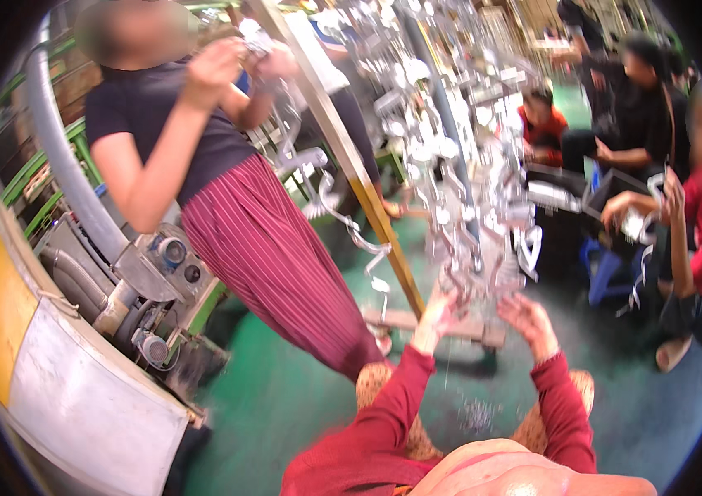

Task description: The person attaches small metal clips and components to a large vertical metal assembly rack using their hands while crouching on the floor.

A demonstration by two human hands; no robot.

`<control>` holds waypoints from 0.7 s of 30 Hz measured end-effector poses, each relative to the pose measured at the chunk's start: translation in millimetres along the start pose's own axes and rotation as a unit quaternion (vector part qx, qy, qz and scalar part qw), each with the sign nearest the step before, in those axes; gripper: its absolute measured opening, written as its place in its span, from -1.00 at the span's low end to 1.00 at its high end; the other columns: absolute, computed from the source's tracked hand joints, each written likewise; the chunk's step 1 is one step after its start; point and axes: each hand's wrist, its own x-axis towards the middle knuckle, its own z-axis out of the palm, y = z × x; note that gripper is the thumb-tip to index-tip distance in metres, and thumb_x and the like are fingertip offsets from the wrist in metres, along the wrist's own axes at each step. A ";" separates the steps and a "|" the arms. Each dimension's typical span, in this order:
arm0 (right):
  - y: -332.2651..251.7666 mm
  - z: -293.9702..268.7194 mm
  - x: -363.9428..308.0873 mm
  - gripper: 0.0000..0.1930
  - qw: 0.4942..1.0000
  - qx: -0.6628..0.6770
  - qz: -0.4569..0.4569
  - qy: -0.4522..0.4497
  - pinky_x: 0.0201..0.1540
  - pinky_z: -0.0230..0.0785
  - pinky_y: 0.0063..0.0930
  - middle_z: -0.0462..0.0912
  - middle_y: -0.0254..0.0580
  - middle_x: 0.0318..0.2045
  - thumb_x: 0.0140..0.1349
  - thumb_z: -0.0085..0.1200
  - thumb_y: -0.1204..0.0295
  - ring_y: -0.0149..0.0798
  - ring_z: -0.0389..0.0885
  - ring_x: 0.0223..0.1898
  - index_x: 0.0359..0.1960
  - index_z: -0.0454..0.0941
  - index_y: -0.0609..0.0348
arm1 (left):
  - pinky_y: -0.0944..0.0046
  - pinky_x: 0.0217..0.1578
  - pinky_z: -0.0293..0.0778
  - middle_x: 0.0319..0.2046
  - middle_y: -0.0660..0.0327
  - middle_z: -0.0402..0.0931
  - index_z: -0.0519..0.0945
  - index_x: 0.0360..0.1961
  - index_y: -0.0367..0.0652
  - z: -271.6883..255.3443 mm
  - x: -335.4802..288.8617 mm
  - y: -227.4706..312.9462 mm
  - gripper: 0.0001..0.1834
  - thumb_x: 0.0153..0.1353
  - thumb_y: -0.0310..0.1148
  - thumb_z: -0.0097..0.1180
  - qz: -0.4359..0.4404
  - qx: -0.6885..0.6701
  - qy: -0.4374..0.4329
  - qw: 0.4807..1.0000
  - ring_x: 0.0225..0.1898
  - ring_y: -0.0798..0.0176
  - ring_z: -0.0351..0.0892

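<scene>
A dense cluster of shiny silver metal pieces hangs in front of me in long strands. At the cluster's lower left end my left hand reaches up, its fingers blurred against the metal; whether they grip a piece I cannot tell. My right hand is raised at the lower right side of the cluster. Its fingers are apart and slightly bent, with nothing seen in them. Glare and motion blur hide the shape of single pieces.
A wooden post on a wheeled base stands just beyond my hands. At left, a standing co-worker in striped trousers handles a strand of metal pieces. A machine stands behind. Seated co-workers, dark crates and a blue stool are at right.
</scene>
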 end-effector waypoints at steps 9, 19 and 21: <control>8.4 1.0 4.5 -0.49 1.000 0.014 0.006 -0.008 0.18 0.18 0.05 0.27 0.27 0.08 0.20 -0.07 0.48 0.25 0.27 0.10 0.17 0.09 0.36 | 0.02 -0.11 0.33 -0.26 0.28 0.54 0.48 -0.30 -0.03 -23.9 3.1 -8.7 -0.89 0.14 -0.35 0.12 -0.014 0.003 0.063 0.998 -0.11 0.22 0.48; 10.3 6.4 4.5 -0.44 1.000 0.003 -0.003 -0.022 0.17 0.20 0.06 0.19 0.38 0.08 0.12 -0.01 0.57 0.28 0.26 0.10 0.13 0.05 0.47 | 0.05 -0.13 0.30 -0.27 0.27 0.57 0.48 -0.29 -0.04 -30.9 16.0 -2.1 -0.88 0.14 -0.38 0.12 -0.003 0.039 0.065 0.997 -0.13 0.21 0.52; 11.5 7.5 2.0 -0.43 1.000 0.002 -0.011 -0.023 0.17 0.21 0.02 0.18 0.38 0.09 0.11 -0.02 0.58 0.27 0.28 0.09 0.14 0.03 0.48 | 0.04 -0.11 0.29 -0.28 0.28 0.57 0.48 -0.29 -0.04 -34.8 24.2 0.6 -0.89 0.15 -0.38 0.11 -0.005 0.053 0.063 0.997 -0.13 0.22 0.52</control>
